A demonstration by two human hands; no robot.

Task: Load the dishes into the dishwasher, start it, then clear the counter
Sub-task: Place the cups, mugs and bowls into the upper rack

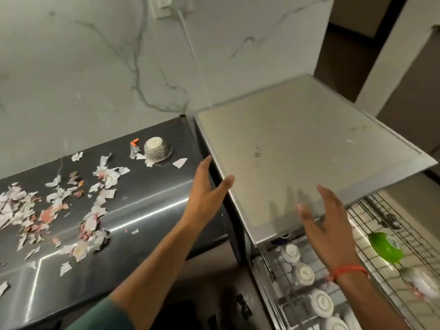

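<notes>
— White cups (304,273) sit upturned in the dishwasher rack (385,236), green dish (385,246) too. Loaded?
— Mostly; one patterned bowl (157,149) remains on the bench (142,201) among torn paper scraps (59,206).
— Hands?
— Left hand (204,194) and right hand (326,225), fingers spread, gripping nothing, near the steel lid (309,144); probably not started.

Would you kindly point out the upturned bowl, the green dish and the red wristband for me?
upturned bowl (157,149): head view, patterned side wall.
green dish (385,247): head view, its middle.
red wristband (350,269): head view, strand across wrist.
</notes>
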